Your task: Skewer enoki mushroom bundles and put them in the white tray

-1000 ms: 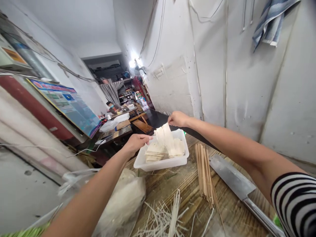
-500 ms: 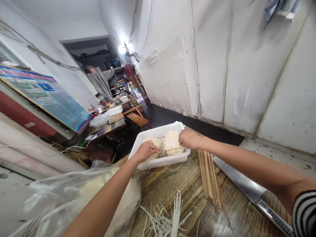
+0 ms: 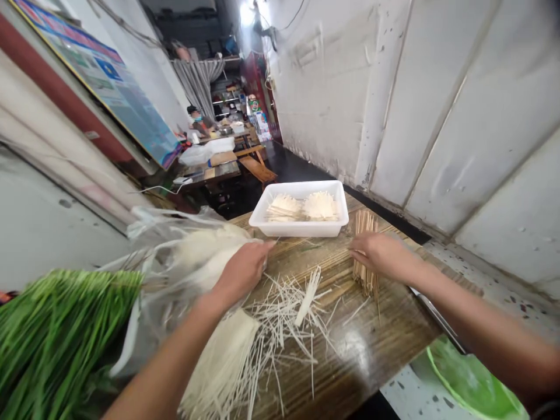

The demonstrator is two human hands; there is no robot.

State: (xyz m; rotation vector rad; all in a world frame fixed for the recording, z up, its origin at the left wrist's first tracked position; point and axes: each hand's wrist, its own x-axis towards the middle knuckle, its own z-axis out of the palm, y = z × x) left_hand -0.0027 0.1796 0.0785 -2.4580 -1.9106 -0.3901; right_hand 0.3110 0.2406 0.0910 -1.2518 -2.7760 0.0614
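Observation:
A white plastic tray (image 3: 297,228) stands at the far end of the wooden table, holding fan-shaped bunches of enoki mushrooms (image 3: 321,206) on thin sticks. My right hand (image 3: 380,254) is over a bundle of bamboo skewers (image 3: 367,279), its curled fingers on them at the left side. Beside a clear plastic bag (image 3: 153,251) of pale mushrooms, my left hand (image 3: 245,268) has its fingers pressed together, with nothing visible in them. Loose enoki strands (image 3: 284,315) and a flat enoki bunch (image 3: 227,361) lie on the near side of the table.
Long green chives (image 3: 65,326) are heaped at the left. A knife (image 3: 437,318) lies at the table's right edge, partly under my right forearm. Below is a green basin (image 3: 476,379). Farther back, a person (image 3: 201,121) sits behind another table (image 3: 210,173).
Both hands have left the tray: my left came back toward the bag, my right moved onto the skewers. The view has tilted down, bringing the chives and green basin into sight.

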